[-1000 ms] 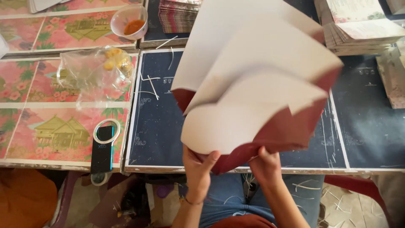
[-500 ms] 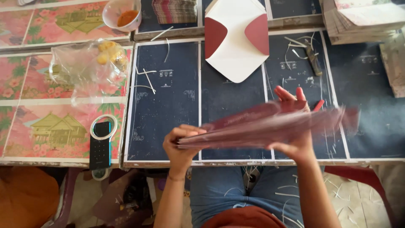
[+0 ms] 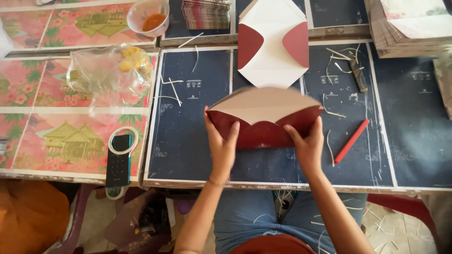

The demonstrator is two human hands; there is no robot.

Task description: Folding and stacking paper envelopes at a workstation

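Dark blue cutting mats [image 3: 188, 141] cover the worktable in front of the seated person, with flowered pink sheets [image 3: 61, 141] laid along the left. Both hands hold a dark red envelope [image 3: 263, 120] just above the mat, its pale inner flap tilted up and open. The left hand [image 3: 221, 143] pinches the envelope's left edge, thumb on the front and fingers behind; the right hand [image 3: 307, 146] pinches the right edge the same way, both closed firmly on the paper. Beyond the envelope lies an unfolded white envelope blank [image 3: 273, 56] with two red side flaps turned in. A red stick [image 3: 351, 140] lies on the mat just right of the right hand. Thin paper trimmings [image 3: 172, 87] are scattered about. To the left sit a black phone [image 3: 118, 160] inside a tape ring, a clear plastic bag [image 3: 110, 70], and a bowl [image 3: 148, 16] holding orange paste.
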